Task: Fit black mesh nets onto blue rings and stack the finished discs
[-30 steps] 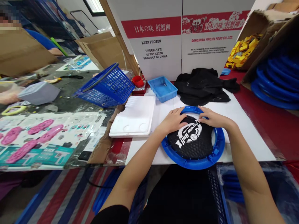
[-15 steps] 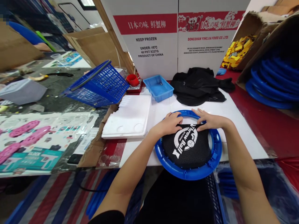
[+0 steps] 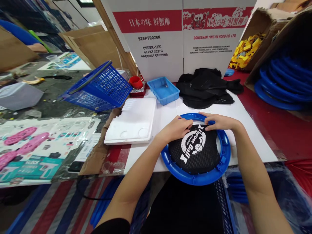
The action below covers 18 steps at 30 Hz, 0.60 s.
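A blue plastic ring (image 3: 195,178) lies on the white board (image 3: 246,136) in front of me. A black mesh disc (image 3: 195,152) printed with "Throw Ball" sits inside the ring. My left hand (image 3: 175,129) has its fingers curled onto the mesh's far left edge by the ring. On the far right edge rests my right hand (image 3: 219,122), fingers pinched on the mesh where it meets the rim.
Behind the ring lie a pile of black mesh cloths (image 3: 207,87), a small blue tray (image 3: 163,90) and a white foam slab (image 3: 133,121). A blue basket (image 3: 99,87) is tipped at left. Stacked blue rings (image 3: 282,84) fill a carton at right. White cartons stand at the back.
The ring and mesh have turned a little, so the print now slants more. Both hands have crept closer together along the far rim. My view has shifted slightly.
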### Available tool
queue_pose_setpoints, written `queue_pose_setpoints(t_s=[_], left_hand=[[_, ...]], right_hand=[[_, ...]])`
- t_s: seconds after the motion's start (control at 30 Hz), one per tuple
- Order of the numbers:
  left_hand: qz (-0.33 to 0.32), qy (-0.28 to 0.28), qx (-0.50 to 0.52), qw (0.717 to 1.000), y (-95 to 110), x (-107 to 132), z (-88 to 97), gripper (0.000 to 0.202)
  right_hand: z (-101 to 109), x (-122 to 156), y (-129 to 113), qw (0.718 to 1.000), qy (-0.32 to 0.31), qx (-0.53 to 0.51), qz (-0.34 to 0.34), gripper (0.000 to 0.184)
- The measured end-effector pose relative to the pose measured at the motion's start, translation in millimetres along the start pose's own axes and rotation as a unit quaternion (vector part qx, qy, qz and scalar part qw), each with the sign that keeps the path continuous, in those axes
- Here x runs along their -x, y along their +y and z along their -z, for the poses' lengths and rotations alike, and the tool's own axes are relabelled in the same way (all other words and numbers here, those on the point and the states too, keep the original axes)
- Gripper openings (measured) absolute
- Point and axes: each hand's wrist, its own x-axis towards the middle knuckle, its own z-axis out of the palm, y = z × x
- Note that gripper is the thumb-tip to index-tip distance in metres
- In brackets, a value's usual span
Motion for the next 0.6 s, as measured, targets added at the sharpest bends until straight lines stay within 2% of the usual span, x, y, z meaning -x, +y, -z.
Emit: queue_pose_setpoints(t_s=[0.13,0.2,0.27,0.37,0.5,0.6], left_hand=[[0.040,0.044,0.038,0.998,-3.6,0.4,1.7,0.021],[0.067,0.044,0.033,0.996,-4.8,0.5,2.8,0.026],[0.083,0.027,0.008,0.996,-6.3,0.7,3.4,0.022],[0.083,0.016,-0.020,0.996,-10.5,1.6,3.5,0.017],[0.060,0.065,0.015,0.996,-20.7,3.4,2.6,0.018],[0.067,0.101,0.057,0.991,-30.4,2.9,0.1,0.020]], right_hand=[[2.6,1.6,-0.8,1.000,-0.010,-0.002,-0.010,0.038],[3.7,2.7,-2.7,1.000,-0.011,-0.001,-0.016,0.039],[4.4,3.8,-4.6,1.000,-0.009,-0.002,-0.022,0.039],[4.8,5.0,-6.6,1.000,-0.004,-0.001,-0.023,0.038],[5.4,6.6,-6.1,1.000,0.012,0.003,-0.009,0.038],[6.6,8.3,-3.0,0.999,0.033,0.000,-0.004,0.036]])
